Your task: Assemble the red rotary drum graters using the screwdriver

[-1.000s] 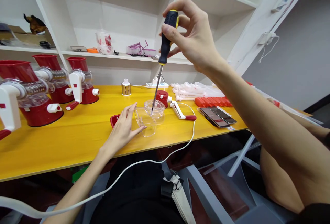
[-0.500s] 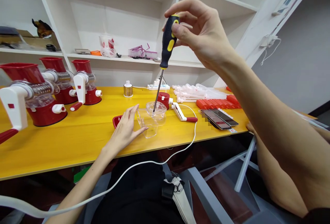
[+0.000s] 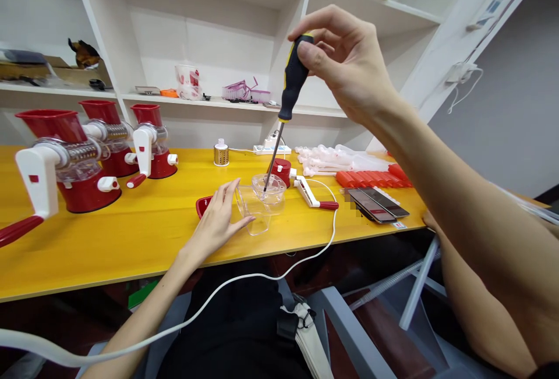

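Observation:
My right hand (image 3: 343, 56), raised above the table, grips the top of a black and yellow screwdriver (image 3: 293, 83) between thumb and fingers. The screwdriver leans slightly, its shaft reaching down into the round end of a clear plastic grater housing (image 3: 262, 207) that lies on the table. What the tip meets inside is too small to make out. My left hand (image 3: 218, 216) steadies the housing from its left side, thumb at the near edge and fingers along the far one. Partly behind that hand is a red plastic part (image 3: 202, 206). Just beyond the housing sits a red base (image 3: 282, 170).
Assembled red rotary graters (image 3: 74, 163) stand at the left. A metal grating drum (image 3: 221, 153) is farther back. To the right lie a white crank with red handle (image 3: 312, 192), red handles (image 3: 367, 179), clear parts (image 3: 327, 158) and phones (image 3: 371, 204). A white cable (image 3: 262, 275) crosses in front.
The screwdriver handle has turned in my right hand: its yellow patches now face left, away from view. My left hand stays on the housing. The whole view has shifted slightly.

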Available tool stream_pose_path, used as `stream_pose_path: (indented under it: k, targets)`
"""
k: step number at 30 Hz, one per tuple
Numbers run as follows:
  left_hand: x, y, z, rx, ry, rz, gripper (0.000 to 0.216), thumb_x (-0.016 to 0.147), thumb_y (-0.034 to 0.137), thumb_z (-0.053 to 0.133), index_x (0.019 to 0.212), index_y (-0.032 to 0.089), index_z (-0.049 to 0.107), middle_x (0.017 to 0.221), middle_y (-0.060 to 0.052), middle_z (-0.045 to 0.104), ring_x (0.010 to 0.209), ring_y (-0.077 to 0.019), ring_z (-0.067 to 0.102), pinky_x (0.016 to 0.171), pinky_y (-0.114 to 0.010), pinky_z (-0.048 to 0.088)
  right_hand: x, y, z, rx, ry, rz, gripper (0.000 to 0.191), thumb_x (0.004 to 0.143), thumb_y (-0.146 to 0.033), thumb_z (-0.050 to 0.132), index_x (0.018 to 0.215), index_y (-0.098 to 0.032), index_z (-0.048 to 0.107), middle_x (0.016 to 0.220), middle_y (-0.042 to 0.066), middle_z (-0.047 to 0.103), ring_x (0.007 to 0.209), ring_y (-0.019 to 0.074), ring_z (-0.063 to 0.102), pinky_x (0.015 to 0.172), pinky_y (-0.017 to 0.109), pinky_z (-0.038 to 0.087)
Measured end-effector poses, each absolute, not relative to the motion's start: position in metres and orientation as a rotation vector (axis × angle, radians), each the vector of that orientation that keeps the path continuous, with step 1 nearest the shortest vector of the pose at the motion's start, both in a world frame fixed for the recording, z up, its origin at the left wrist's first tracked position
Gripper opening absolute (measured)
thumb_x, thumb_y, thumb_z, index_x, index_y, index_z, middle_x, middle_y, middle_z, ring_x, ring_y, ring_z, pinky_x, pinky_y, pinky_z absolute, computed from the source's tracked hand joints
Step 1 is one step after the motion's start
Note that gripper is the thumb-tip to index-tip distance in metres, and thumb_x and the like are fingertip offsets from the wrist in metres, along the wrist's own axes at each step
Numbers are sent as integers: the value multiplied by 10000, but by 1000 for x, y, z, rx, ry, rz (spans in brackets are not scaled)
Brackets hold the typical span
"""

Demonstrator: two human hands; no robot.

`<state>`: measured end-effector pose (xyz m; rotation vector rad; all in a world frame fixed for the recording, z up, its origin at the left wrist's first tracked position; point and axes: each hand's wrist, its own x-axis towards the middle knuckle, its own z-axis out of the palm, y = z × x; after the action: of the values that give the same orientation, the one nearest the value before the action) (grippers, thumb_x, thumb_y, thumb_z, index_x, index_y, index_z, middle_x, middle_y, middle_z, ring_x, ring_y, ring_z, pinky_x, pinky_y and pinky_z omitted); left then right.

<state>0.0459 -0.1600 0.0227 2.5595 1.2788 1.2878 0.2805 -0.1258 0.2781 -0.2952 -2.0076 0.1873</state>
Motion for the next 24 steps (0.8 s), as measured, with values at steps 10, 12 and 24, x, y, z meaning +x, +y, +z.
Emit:
stream_pose_path:
  k: [10,12,24]
  targets:
    - [46,-160,22,2556,1267,1311,839,893,449,670,1550,300,169,1425,-139,447,1365,-324,483,1132,-531,419,285,-123,279,-291,-2051,277,288,810,-546,768,1050,-386,775,942,-3,749,904,223,689,796,360,583]
    - [46,-159,21,2552,1268,1315,842,891,447,674,1550,302,170,1426,-138,445,1367,-325,480,1130,-531,421,283,-123,278,-290,-1995,198,247,790,-559,783,955,-376,784,816,-4,710,798,204,659,781,364,579]
    - [47,-160,23,2548,1273,1310,841,888,433,681,1545,306,171,1417,-136,444,1359,-326,485,1130,-534,422,282,-121,277,-282,-2012,309,258,803,-527,773,1012,-378,748,904,1,720,873,203,665,771,328,584]
